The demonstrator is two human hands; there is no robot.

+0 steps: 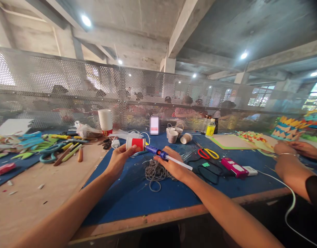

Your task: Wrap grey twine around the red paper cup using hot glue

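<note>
Two hands, head view: both raised over the near middle of the blue mat (117,206), both occupied.
Left hand (119,156): thumb and fingers clamped on a red-and-white paper cup (138,143), held sideways, off the mat.
Right hand (172,165): closed around a blue glue gun (158,152); whether a finger is on the trigger, can't tell.
Gun: nozzle points left at the right end of the cup; touching or just beside, can't tell. Translucent glue stick (179,163) sticks out the back, to the right.
Cord: tangled grey heap (155,173) on the mat, below the gun and partly hidden by the right hand.
Right on mat: scissors (206,153) with one red and one yellow handle; magenta box (233,167) nearer, white plug (250,171) at its right end.
Far middle: small cups (172,135) grouped, one more cup (186,138) lying on its side just right of them.
Far left: tall stack of paper cups (105,120); teal scissors (51,154) further left, among tools.
Far right: co-worker's hand (286,150) near a zigzag-patterned craft piece (287,130).
</note>
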